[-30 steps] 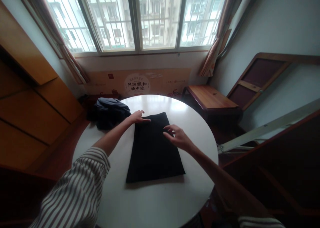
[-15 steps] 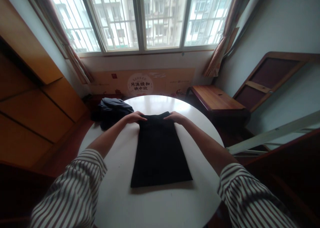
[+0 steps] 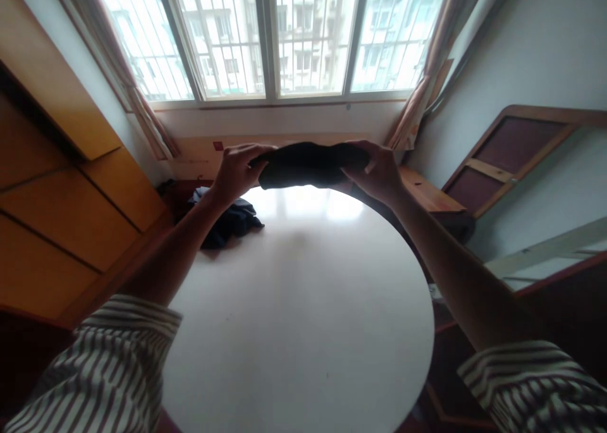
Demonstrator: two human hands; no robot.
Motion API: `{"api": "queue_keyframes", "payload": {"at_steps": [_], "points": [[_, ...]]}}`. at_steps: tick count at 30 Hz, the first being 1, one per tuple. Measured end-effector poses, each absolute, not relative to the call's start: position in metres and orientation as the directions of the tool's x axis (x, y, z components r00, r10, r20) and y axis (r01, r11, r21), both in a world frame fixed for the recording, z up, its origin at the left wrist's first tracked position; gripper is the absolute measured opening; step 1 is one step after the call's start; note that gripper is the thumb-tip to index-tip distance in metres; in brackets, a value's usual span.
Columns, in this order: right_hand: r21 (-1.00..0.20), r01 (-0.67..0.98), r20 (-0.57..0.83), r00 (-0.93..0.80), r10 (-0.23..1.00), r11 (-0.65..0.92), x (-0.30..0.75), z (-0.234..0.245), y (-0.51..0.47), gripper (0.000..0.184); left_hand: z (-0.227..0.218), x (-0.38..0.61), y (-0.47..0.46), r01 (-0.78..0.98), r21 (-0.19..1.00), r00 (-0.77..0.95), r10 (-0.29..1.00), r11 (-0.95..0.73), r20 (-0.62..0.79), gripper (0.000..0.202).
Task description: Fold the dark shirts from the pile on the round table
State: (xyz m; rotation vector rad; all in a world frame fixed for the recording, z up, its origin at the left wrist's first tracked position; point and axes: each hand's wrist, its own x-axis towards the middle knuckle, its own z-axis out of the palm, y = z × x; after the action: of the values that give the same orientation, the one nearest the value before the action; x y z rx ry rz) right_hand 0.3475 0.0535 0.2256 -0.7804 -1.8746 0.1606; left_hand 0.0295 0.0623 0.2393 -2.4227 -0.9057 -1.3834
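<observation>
A black skirt [image 3: 308, 166] hangs in the air above the far part of the white round table [image 3: 298, 313]. It is seen as a narrow, wavy band, foreshortened, so most of its length is hidden. My left hand [image 3: 239, 169] is closed on its left end, thumb below and fingers over the top. At the other end my right hand [image 3: 377, 170] grips the cloth in a similar way. Both arms are stretched forward, and the cloth spans the gap between the hands.
A heap of dark clothing [image 3: 230, 223] lies at the table's far left edge, below my left hand. A wooden bench-like table [image 3: 434, 193] stands beyond on the right. Orange cabinets [image 3: 57, 193] line the left side. A barred window [image 3: 308, 47] fills the far wall.
The black skirt lay flat on the table; both hands have lifted it off and raised it toward me. My hands are now higher and farther apart.
</observation>
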Motion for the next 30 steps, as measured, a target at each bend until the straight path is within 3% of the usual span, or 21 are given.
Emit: {"api": "queue_keyframes", "payload": {"at_steps": [4,9,12,15,17,20,24,27,30], "points": [[-0.274,0.482,0.725,-0.465,0.508,0.832,0.361,0.161,-0.012,0.043,0.170,0.024,-0.006,0.506,-0.094,0.647,0.305,-0.858,0.699,0.027],[-0.201,0.456,0.485,-0.723,0.492,0.867,0.376,0.048,-0.098,0.057,0.060,0.015,-0.094,0.415,-0.148,0.790,0.275,-0.898,0.547,0.028],[-0.222,0.495,0.357,-0.761,0.542,0.840,0.381,0.025,-0.140,0.059,0.034,0.011,-0.134,0.383,-0.116,0.839,0.292,-0.917,0.459,0.026],[-0.250,0.499,0.281,-0.783,0.555,0.830,0.381,0.035,-0.160,0.052,0.036,0.012,-0.146,0.403,0.060,0.823,0.390,-0.913,0.413,0.017],[-0.295,0.477,0.304,-0.774,0.555,0.828,0.373,0.048,-0.160,0.042,0.042,0.015,-0.133,0.477,0.240,0.742,0.534,-0.846,0.405,0.024],[-0.345,0.498,0.360,-0.713,0.602,0.795,0.345,0.063,-0.149,0.026,0.049,0.022,-0.081,0.621,0.501,0.463,0.798,-0.602,0.385,0.035],[-0.274,0.560,0.249,-0.744,0.620,0.782,0.283,0.077,-0.134,0.024,0.052,0.032,0.017,0.598,0.783,0.071,0.985,-0.171,0.160,0.018],[-0.238,0.615,0.157,-0.740,0.654,0.752,0.237,0.080,-0.127,0.033,0.049,0.038,0.068,0.541,0.841,-0.035,0.999,0.025,-0.008,0.016],[-0.204,0.756,0.085,-0.619,0.780,0.622,0.206,0.069,-0.121,0.052,0.044,0.044,0.091,0.543,0.836,-0.048,0.997,0.075,-0.058,0.024]]}}
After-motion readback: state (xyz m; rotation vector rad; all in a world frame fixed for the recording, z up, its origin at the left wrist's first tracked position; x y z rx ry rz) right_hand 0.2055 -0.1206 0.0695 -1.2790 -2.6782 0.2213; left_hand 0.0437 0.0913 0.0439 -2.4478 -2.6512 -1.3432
